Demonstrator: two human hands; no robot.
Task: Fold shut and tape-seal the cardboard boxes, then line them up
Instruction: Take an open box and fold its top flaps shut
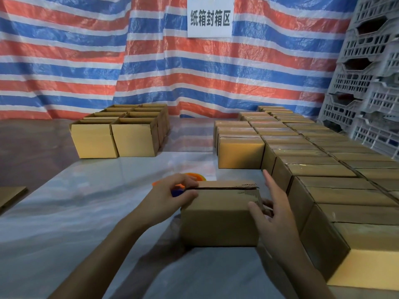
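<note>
At the middle of the sheeted work surface [86, 212], one cardboard box [218, 219] stands with its top flaps folded down, the seam edge showing along the far top. A glossy strip of tape runs over its right top corner.

Hands: the left hand [170, 197] comes in from 7 o'clock and grips the box's upper left corner, fingers curled over the top edge and thumb on the near face. The right hand [272, 214] comes in from 5 o'clock and lies spread against the right end. Its thumb is on the near right edge and its index finger is straight, pointing to 12 o'clock. It clasps nothing (the lower fingers are partly hidden behind the box end).

Counts:
- One box in hand.
- One orange and blue tape dispenser [194, 176], just beyond the left hand and mostly hidden.
- Open boxes [121, 130] at 11 o'clock, in two files, about eight.
- Sealed boxes [302, 160] from 1 to 4 o'clock, in three files. The frame cuts them, so no firm count.
- One flat cardboard piece [10, 196] at 9 o'clock.
- One white sign [210, 17] on the striped tarp [86, 61] at 12 o'clock.
- Grey crates [367, 83] stacked at 2 o'clock.

Room: bare sheet extends from the box toward 9 o'clock, and a lane of it runs to 12 o'clock between the two box groups. At 3 o'clock only a narrow gap, holding the right hand, separates the box from the nearest sealed file.
</note>
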